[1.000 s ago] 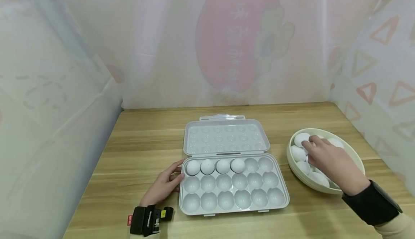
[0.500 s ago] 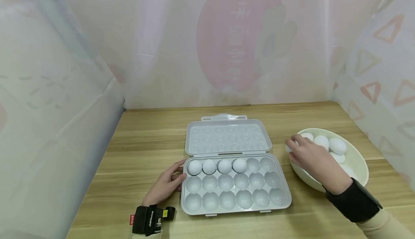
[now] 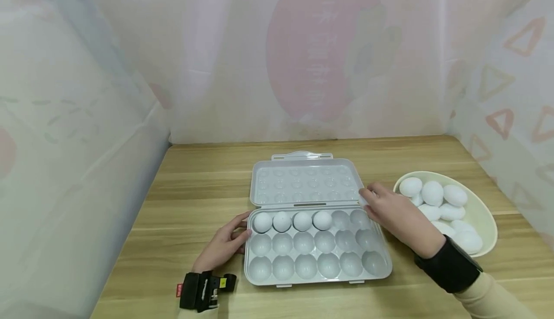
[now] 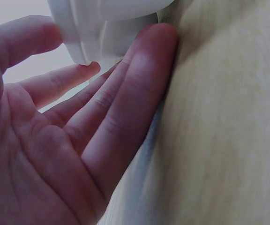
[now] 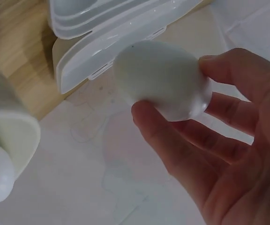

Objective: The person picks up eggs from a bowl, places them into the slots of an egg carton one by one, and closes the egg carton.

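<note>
In the right wrist view my right hand pinches a white egg between thumb and fingers. From the head camera, this right hand is over the right end of the egg box, and its fingers mostly hide the egg. The pale plastic box lies with its lid folded back. Several eggs sit side by side in the left cups of its back row. My left hand touches the box's left edge, thumb at the rim and the other fingers fairly straight along its side.
A cream bowl holding several white eggs stands to the right of the box. Patterned light sheeting walls off the back and both sides of the wooden table.
My right hand has come out of the bowl with an egg and moved left to the box's right end. My left hand has stayed at the box's left edge.
</note>
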`<state>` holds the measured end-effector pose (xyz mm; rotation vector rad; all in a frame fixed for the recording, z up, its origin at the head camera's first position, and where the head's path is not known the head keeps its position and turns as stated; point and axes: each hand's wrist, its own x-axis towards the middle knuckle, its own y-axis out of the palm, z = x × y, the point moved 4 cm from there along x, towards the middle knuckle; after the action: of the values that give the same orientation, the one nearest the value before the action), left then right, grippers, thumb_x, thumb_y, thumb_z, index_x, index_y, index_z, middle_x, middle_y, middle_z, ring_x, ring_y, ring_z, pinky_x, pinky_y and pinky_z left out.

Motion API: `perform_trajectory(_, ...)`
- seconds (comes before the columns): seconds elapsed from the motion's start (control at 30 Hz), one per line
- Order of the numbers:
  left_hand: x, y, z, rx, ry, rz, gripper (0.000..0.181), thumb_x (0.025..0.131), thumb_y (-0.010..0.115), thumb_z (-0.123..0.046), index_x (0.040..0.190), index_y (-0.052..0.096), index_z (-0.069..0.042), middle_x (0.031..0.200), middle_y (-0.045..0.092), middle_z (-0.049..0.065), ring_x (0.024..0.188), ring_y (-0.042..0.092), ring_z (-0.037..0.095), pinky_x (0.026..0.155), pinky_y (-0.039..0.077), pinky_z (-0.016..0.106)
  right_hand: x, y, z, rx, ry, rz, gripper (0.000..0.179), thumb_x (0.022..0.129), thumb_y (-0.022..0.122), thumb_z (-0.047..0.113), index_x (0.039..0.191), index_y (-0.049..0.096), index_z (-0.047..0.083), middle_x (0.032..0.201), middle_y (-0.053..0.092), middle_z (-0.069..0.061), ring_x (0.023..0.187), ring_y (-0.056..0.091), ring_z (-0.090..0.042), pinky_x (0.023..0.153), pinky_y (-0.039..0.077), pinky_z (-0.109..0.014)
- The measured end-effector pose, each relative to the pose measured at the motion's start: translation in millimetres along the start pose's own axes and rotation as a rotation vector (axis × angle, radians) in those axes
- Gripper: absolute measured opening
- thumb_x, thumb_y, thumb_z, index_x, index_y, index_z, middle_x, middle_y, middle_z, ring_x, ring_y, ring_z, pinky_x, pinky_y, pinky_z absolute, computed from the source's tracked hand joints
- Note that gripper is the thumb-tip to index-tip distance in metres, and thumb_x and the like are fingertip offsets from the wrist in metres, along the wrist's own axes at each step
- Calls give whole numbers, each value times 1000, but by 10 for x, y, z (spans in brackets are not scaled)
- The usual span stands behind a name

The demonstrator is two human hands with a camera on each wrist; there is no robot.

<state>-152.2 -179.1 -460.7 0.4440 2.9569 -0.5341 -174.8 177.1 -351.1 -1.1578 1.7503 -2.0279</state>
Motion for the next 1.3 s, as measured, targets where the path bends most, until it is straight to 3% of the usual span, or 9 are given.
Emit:
perform_trajectory(0.27, 33, 26, 3, -5, 1, 6, 48, 94, 52, -19, 140, 36, -20, 126, 50, 25, 98, 61, 29, 65, 57, 34, 63, 154, 140, 234, -83, 72, 27, 77, 69, 5, 102, 59, 2, 93, 57, -10, 61, 54, -13, 54, 51, -27)
perform_trajectory(0.63, 69, 45, 2, -9, 11, 17, 49, 94, 52, -19, 140, 35, -19, 126, 51, 25, 99, 61, 30, 65, 57, 34, 47, 465, 160, 336, -85, 195, 24, 81, 64, 1, 104, 58, 0, 99, 60, -11, 82, 60, -20, 69, 55, -34)
perform_trajectory(0.83, 64, 54, -4, -10, 11, 16, 49, 94, 52, -20, 140, 35, -20, 126, 51, 25, 99, 61, 30, 66, 57, 34, 35, 554, 153, 339, -75, 215, 24, 80, 64, 0, 103, 59, 1, 100, 62, -12, 90, 60, -23, 75, 54, -37)
perform_trajectory(1.3, 13, -7, 24, 19, 7, 4, 49, 94, 52, -22, 140, 35, -21, 126, 50, 24, 97, 61, 28, 65, 57, 33, 4, 610, 158, 185, -14, 239, 29, 82, 63, 5, 110, 61, 9, 110, 65, -9, 105, 57, -27, 83, 52, -43)
